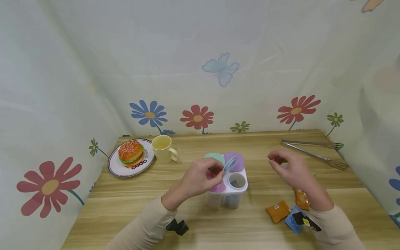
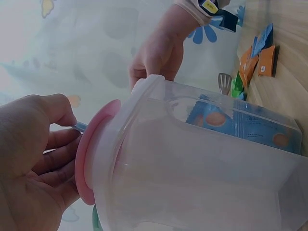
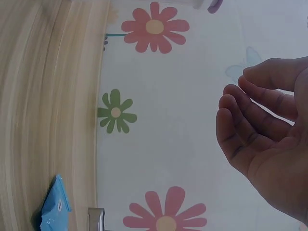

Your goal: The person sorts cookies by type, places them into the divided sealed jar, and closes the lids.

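Observation:
My left hand (image 1: 200, 175) pinches a light blue round lid (image 1: 230, 164) between thumb and fingers, tilted up over a clear container with a white top (image 1: 244, 187). A green lid (image 1: 215, 157), a purple lid (image 1: 238, 164) and a pink lid (image 1: 219, 188) sit on its other compartments. The front right compartment is uncovered, and blue packets (image 2: 264, 129) show through its wall. To the container's right, my right hand (image 1: 292, 170) hovers with fingers loosely curled and nothing held, above several small packets.
Orange packets (image 1: 277, 211) and a blue packet (image 1: 293, 222) lie by the right forearm. Metal tongs (image 1: 312, 151) rest at the back right. At the back left are a plate (image 1: 116, 167) with a toy hamburger (image 1: 131, 152) and a yellow mug (image 1: 163, 152).

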`<action>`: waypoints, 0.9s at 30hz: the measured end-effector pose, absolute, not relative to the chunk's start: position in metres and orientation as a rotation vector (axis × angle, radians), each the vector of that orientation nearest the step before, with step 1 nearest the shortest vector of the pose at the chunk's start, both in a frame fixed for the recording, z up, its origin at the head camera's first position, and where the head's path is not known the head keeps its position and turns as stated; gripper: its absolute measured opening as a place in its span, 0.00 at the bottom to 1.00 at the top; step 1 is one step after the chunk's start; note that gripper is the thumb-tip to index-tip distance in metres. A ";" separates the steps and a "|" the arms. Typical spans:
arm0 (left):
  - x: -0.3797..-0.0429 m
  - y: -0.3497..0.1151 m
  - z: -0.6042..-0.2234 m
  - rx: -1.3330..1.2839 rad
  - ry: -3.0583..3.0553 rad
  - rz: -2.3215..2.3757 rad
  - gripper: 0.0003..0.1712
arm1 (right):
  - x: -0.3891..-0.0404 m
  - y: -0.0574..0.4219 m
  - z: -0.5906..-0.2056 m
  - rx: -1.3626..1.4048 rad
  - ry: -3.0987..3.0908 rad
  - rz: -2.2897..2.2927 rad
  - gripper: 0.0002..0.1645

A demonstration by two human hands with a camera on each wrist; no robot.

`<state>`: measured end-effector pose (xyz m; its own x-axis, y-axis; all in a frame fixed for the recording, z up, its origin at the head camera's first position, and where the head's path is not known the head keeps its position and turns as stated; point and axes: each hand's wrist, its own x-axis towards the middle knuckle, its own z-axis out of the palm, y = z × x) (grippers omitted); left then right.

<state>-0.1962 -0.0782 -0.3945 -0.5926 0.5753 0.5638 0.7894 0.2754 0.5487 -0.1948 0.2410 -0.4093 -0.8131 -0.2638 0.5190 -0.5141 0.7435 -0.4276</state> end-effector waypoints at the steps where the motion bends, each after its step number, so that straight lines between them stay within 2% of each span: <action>1: -0.196 -0.078 -0.394 -1.258 -2.295 -1.215 0.06 | -0.195 0.242 -0.410 0.585 -2.520 0.794 0.10; 27: -0.196 -0.080 -0.396 -1.257 -2.315 -1.203 0.07 | -0.207 0.265 -0.433 0.411 -2.613 0.804 0.08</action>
